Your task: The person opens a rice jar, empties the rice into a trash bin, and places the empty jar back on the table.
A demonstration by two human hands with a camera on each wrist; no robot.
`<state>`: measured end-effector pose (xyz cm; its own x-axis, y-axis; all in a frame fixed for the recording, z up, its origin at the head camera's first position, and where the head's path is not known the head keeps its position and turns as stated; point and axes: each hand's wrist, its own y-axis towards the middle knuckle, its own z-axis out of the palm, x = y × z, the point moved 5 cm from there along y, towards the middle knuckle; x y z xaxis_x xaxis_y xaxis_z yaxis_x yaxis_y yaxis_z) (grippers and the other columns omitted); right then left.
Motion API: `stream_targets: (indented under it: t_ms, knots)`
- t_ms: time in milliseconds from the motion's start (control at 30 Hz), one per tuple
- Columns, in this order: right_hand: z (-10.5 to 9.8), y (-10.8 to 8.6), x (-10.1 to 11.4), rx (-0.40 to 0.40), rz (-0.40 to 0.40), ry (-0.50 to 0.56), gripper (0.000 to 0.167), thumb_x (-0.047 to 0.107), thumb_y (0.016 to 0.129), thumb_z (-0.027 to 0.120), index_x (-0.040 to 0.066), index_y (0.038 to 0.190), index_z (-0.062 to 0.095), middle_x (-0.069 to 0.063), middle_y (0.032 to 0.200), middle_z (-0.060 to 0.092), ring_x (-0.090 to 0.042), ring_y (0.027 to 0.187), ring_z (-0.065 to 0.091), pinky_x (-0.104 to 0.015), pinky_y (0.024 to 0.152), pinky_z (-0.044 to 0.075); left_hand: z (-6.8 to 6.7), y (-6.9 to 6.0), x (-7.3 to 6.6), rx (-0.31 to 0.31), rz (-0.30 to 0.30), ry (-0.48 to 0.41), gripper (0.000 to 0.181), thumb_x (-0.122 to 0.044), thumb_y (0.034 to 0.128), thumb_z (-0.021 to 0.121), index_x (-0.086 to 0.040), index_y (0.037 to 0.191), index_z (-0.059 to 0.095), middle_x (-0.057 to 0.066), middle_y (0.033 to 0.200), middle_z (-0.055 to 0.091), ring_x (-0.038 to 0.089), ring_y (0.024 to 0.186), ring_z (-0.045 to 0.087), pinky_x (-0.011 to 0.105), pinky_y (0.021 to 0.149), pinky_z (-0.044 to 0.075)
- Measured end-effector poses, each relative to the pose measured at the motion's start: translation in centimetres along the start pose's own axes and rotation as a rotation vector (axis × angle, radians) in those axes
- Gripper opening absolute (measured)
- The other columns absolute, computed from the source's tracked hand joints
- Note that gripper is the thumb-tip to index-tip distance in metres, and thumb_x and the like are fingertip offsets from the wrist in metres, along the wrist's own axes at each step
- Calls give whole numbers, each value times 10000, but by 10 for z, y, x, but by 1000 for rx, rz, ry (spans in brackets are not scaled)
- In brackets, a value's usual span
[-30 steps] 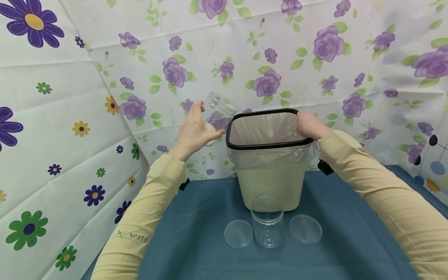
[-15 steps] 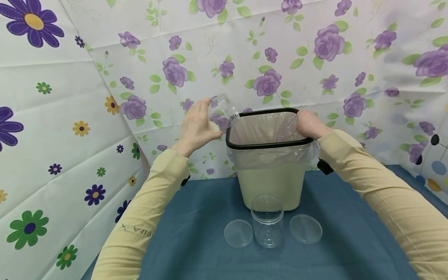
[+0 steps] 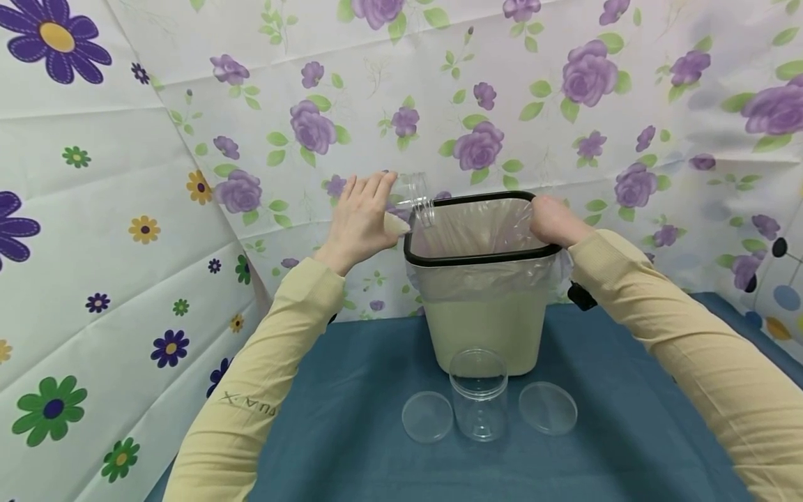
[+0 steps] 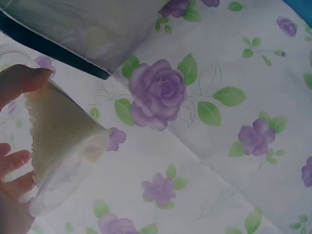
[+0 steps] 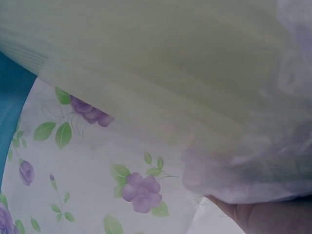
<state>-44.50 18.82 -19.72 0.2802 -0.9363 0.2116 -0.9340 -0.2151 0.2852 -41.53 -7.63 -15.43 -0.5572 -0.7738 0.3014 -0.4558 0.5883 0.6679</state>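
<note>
My left hand (image 3: 362, 216) holds a clear plastic jar (image 3: 410, 192), tipped so its mouth points right and hangs at the bin's left rim. Pale, bumpy-edged contents (image 4: 63, 131) lie in the jar against its lower side and base; what they are I cannot tell. The trash bin (image 3: 489, 335) is cream, with a black rim frame (image 3: 483, 261) over a translucent liner bag (image 3: 483, 223). At the rim's right corner, my right hand (image 3: 555, 222) grips the frame, its fingers largely hidden inside. Only part of that hand (image 5: 273, 217) shows in the right wrist view, under the bag's edge.
A second clear jar (image 3: 479, 415) stands lidless in front of the bin on the blue cloth (image 3: 351, 418). One clear lid (image 3: 428, 417) lies left of it, another lid (image 3: 548, 408) right. Flowered sheeting (image 3: 376, 84) hangs close behind the bin.
My left hand has moved right, bringing the jar to the bin's left rim and tilting its mouth further down. The right hand stays on the rim.
</note>
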Motion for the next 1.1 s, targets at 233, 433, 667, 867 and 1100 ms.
stream_targets:
  t_ms: [233, 433, 667, 867, 1100]
  knots:
    - [-1, -1, 0, 1, 0, 6, 206, -132, 677, 404, -196, 858, 479, -357, 928, 510, -426, 847, 517, -475, 791, 412, 2, 6, -3, 37, 34, 54, 827, -106, 566, 773, -6, 1294, 395, 160, 1258, 450, 336, 1149, 394, 443, 1025, 112]
    - [-1, -1, 1, -1, -6, 9, 202, -133, 679, 399, -196, 853, 480, -354, 922, 511, -413, 831, 515, -474, 788, 412, 4, 11, -7, 79, 74, 89, 833, -105, 563, 796, -20, 1291, 399, 139, 1258, 450, 320, 1170, 377, 443, 1025, 89]
    - [0, -1, -1, 5, 0, 19, 230, -137, 690, 399, -214, 894, 472, -356, 937, 505, -399, 822, 505, -474, 794, 408, 4, 14, -11, 92, 122, 131, 776, -60, 585, 744, -30, 1288, 416, 125, 1254, 458, 320, 1152, 386, 443, 1026, 91]
    - [0, -1, -2, -2, 0, 29, 234, -135, 688, 396, -212, 896, 473, -356, 940, 505, -400, 818, 505, -481, 791, 407, 4, 16, -13, 150, 157, 169, 828, -88, 597, 786, -30, 1318, 385, 119, 1279, 428, 310, 1169, 356, 415, 1033, 53]
    - [0, -1, -1, -6, -8, 19, 225, -136, 691, 393, -204, 890, 471, -352, 933, 507, -409, 837, 510, -480, 798, 403, 3, 18, -16, 125, 212, 197, 779, -56, 608, 784, -25, 1291, 411, 116, 1248, 442, 321, 1145, 380, 437, 1029, 90]
